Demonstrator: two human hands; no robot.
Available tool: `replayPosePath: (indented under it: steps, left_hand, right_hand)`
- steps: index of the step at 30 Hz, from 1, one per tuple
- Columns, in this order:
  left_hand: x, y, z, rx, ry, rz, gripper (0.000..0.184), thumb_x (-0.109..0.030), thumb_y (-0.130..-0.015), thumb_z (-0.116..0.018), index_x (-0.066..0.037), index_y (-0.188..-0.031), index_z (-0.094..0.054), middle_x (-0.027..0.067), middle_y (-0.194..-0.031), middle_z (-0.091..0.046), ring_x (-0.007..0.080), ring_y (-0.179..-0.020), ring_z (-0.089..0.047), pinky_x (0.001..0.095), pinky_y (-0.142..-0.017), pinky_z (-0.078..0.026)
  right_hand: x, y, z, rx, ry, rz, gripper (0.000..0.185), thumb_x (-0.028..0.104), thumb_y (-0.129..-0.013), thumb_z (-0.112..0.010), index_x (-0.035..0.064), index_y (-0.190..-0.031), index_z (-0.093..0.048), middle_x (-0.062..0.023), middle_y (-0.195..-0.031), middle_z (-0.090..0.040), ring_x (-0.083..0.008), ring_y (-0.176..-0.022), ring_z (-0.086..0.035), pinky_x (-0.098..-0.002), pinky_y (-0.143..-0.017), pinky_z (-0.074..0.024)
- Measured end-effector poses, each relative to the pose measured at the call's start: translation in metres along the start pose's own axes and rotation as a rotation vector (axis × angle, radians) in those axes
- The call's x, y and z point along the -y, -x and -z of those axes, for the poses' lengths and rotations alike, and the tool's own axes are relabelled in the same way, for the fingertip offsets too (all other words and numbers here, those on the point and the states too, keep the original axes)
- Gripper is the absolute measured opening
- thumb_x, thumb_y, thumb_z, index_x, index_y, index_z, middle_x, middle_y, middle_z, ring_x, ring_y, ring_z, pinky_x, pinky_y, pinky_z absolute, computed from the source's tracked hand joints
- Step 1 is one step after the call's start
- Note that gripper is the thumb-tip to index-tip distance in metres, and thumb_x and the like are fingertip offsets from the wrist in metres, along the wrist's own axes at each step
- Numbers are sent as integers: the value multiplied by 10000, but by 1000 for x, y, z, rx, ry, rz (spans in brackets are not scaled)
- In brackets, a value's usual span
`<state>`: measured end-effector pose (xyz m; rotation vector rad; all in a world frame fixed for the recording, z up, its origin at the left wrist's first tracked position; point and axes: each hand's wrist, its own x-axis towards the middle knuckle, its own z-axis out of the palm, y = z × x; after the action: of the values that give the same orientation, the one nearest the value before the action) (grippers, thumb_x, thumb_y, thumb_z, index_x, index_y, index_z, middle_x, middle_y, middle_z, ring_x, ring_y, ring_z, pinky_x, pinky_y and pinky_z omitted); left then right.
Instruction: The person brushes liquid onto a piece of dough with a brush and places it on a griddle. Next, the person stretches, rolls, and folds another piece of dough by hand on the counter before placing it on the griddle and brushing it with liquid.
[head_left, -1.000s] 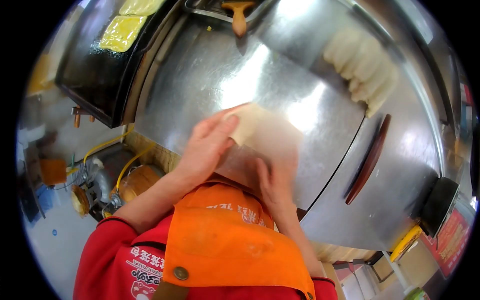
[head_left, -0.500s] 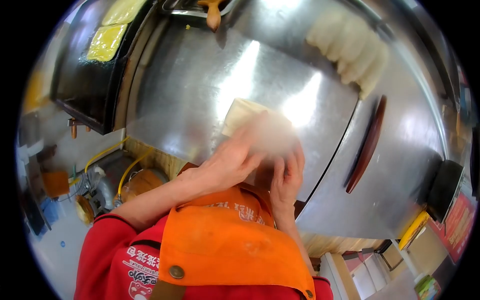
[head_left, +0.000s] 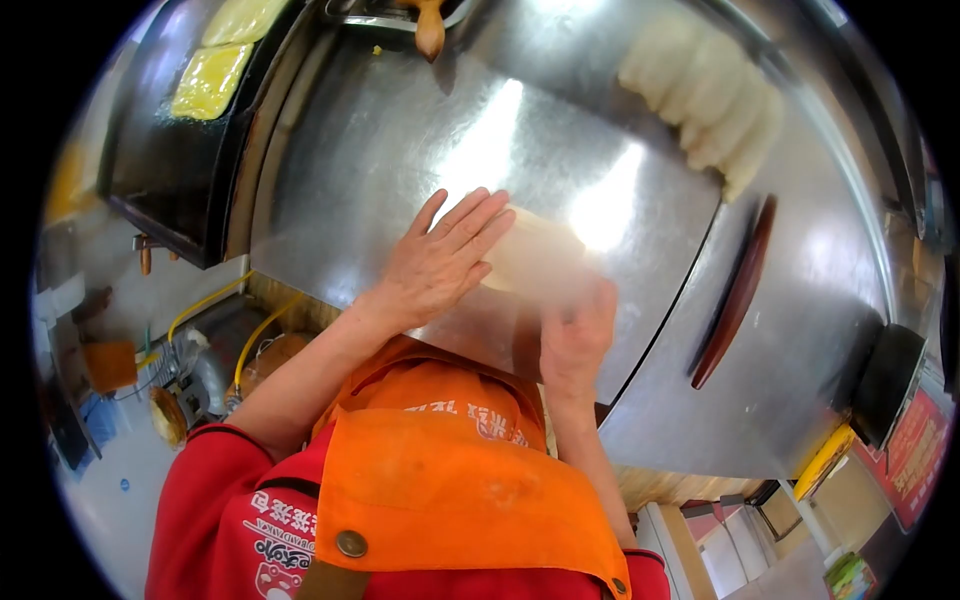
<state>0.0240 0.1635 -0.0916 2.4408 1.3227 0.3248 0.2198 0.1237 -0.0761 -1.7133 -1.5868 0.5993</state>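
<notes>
A pale sheet of dough [head_left: 515, 262] lies on the steel worktop in front of me, its middle and right side veiled by a hazy smear in the view. My left hand [head_left: 437, 262] is open, with fingers stretched out and fingertips at the dough's left edge. At the dough's lower right, my right hand [head_left: 580, 345] has its fingers curled in and appears to grip the edge. Haze partly covers those fingertips.
Several pale dough pieces [head_left: 705, 95] lie in a row at the back right. A wooden-handled tool [head_left: 429, 32] rests at the back. On the left, a dark griddle [head_left: 160, 175] holds yellow sheets [head_left: 212, 82]. A dark red handle [head_left: 737, 290] stands on the steel lid to the right.
My left hand has moved left and flattened, its fingers now straight. My right hand has turned and curled its fingers. More of the dough shows between the hands.
</notes>
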Motion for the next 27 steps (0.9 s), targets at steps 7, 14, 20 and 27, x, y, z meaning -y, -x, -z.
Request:
replayPosePath:
  steps: [7, 14, 20, 27]
  left_hand:
    - [0, -7, 21, 2, 97, -15, 513, -144, -888, -549, -44, -1385, -469, 116, -1457, -437, 283, -1370, -384, 489, -1144, -237]
    - [19, -28, 20, -189, 157, -73, 369, -18, -774, -666, -34, -1142, -637, 102, -1089, -604, 297, -1031, -577, 417, -934, -450]
    - [29, -36, 30, -149, 228, -129, 271, -32, -752, -706, -41, -1015, -642, 94, -979, -606, 298, -937, -580, 380, -810, -473]
    - [40, -43, 33, -64, 338, -117, 205, -52, -745, -722, -43, -917, -611, 80, -906, -599, 300, -904, -575, 374, -792, -464]
  right_hand:
    - [7, 4, 1, -1, -154, -194, 378, -54, -790, -695, 92, -1136, -651, -68, -944, -552, -175, -813, -560, -279, -679, -487]
    - [19, -3, 2, 36, -175, -126, 379, -106, -816, -635, 83, -1145, -655, -64, -980, -551, -141, -766, -568, -255, -654, -488]
    - [15, -1, 5, -15, -235, -117, 354, -114, -820, -635, 66, -1122, -674, -85, -1051, -559, -152, -808, -590, -250, -692, -511]
    - [24, -6, 12, -35, -212, 21, 273, -101, -838, -631, 35, -1069, -682, -107, -1078, -571, -173, -852, -601, -264, -707, -525]
